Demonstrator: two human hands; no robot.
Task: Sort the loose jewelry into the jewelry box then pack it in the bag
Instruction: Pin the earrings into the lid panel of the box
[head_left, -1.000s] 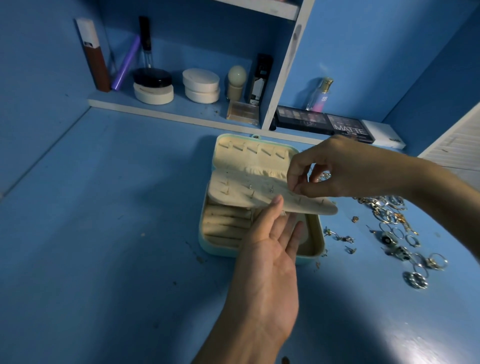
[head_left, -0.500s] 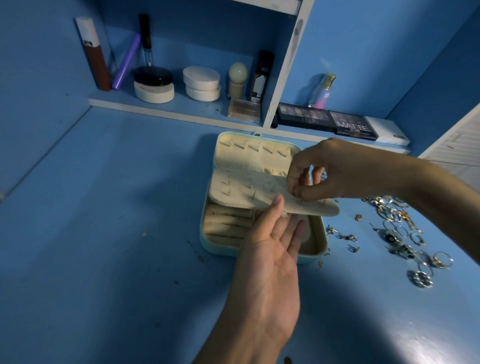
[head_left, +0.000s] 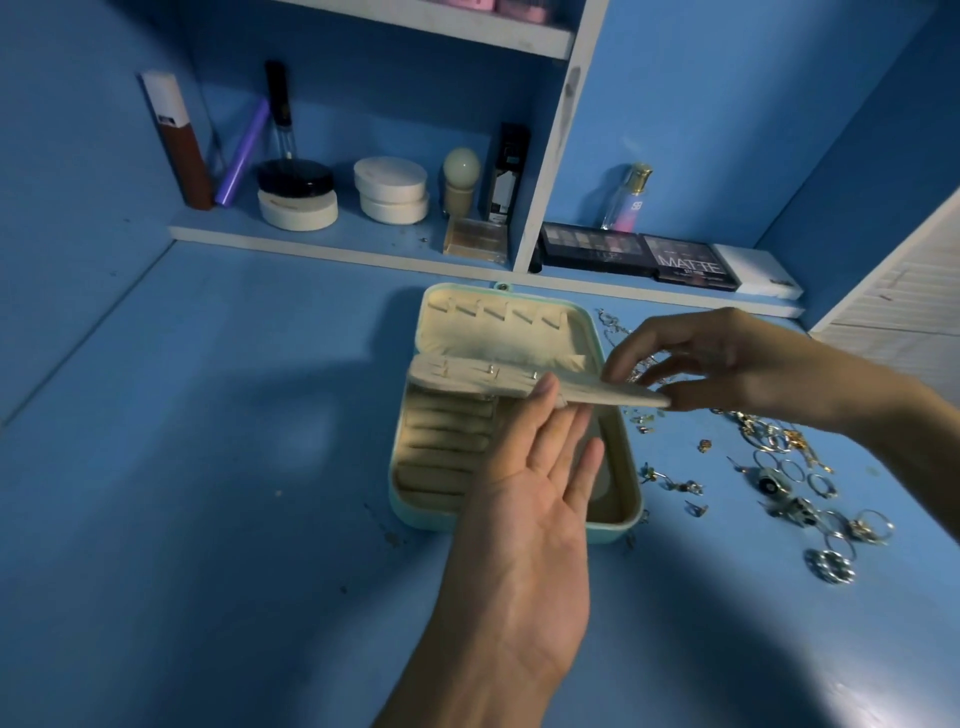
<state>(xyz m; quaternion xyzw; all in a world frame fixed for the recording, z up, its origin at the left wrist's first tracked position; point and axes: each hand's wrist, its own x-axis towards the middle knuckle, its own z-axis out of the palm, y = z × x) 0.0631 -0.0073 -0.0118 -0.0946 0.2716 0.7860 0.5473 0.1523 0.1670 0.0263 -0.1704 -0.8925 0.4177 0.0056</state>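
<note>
I am looking down on a blue table (head_left: 208, 467). In the upper left of the frame a low shelf (head_left: 311, 244) is holding a brown tube (head_left: 179, 150), round jars (head_left: 296, 200) and, further right, dark makeup palettes (head_left: 639, 254) and a small perfume bottle (head_left: 626, 200).

In the middle of the frame the jewelry box (head_left: 410, 514) is lying open on the table. It is teal outside and cream inside, with its lid (head_left: 498, 332) leaning back toward the shelf. Padded ring rolls (head_left: 447, 447) are filling the left half of its base. A cream flap (head_left: 483, 371) with small studs on it is stretching across the box, lifted above the base.

From the bottom centre my left hand (head_left: 524, 519) is reaching up, palm showing, fingers straight and close together. The fingertips are touching the underside of the flap.

From the right edge my right hand (head_left: 727, 364) is coming in. Its thumb is pressing under the flap's right tip and its forefinger is resting on top, so it is pinching the flap, while the other fingers are spreading loosely apart.

On the right of the frame the loose jewelry (head_left: 795, 483), mostly rings and small earrings, is lying scattered on the table beside the box, none of it inside the base.
</note>
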